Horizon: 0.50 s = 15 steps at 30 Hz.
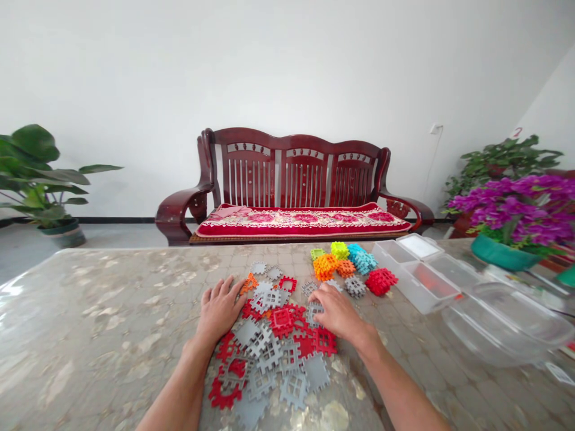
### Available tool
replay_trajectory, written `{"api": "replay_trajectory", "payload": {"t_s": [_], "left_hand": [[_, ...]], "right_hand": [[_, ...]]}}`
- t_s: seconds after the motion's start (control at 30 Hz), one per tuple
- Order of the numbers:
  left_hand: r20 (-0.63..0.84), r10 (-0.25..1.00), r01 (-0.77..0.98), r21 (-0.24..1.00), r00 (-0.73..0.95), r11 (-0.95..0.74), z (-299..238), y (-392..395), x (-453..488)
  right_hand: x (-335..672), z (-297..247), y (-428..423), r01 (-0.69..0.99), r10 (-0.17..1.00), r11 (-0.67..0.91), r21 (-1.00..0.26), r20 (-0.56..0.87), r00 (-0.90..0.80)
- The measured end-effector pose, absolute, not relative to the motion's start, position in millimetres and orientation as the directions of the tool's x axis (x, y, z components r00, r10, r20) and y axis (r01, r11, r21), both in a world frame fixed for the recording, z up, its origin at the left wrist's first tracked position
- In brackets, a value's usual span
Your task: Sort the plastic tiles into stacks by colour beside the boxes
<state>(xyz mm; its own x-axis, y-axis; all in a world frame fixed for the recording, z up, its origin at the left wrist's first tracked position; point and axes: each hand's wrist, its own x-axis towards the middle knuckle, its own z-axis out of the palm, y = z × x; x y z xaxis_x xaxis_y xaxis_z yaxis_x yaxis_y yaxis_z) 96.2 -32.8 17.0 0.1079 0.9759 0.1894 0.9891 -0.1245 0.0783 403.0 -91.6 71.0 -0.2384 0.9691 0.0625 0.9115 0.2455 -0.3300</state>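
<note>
Resting palm-down, left hand (pixel 220 312) is laid loosely flat | red and grey pieces (pixel 269 353) are heaped between hands | grey piece (pixel 309 316) is partly covered by right hand (pixel 339 312), fingers curled, hold cannot be told | coloured stacks (pixel 324 267) are set near boxes (pixel 424 292)

- shiny dark-red wooden bench (pixel 305 142), slatted back, smack mid-frame
- long red-and-cream floral pad (pixel 305 219) on its seat
- big leafy potted plant (pixel 63 175), far left
- super loud purple flowers (pixel 523 203) in a teal planter (pixel 505 254), right edge
- bushy green plant (pixel 507 157) behind those
- white wall socket (pixel 435 129), upper right, cord (pixel 433 155) dangling
</note>
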Motion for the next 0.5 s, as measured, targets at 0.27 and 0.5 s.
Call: {"api": "replay_trajectory", "payload": {"t_s": [0.27, 0.5], "left_hand": [[0.203, 0.972, 0.988, 0.064, 0.122, -0.137, 17.3, -32.6, 95.8], [0.212, 0.970, 0.990, 0.048, 0.121, -0.134, 16.0, -32.1, 95.7]], "right_hand": [[399.3, 65.9, -88.0, 0.853, 0.938, 0.344, -0.393, 0.190, -0.291], [391.1, 41.5, -82.1, 0.807, 0.861, 0.387, -0.446, 0.488, -0.144]]}}
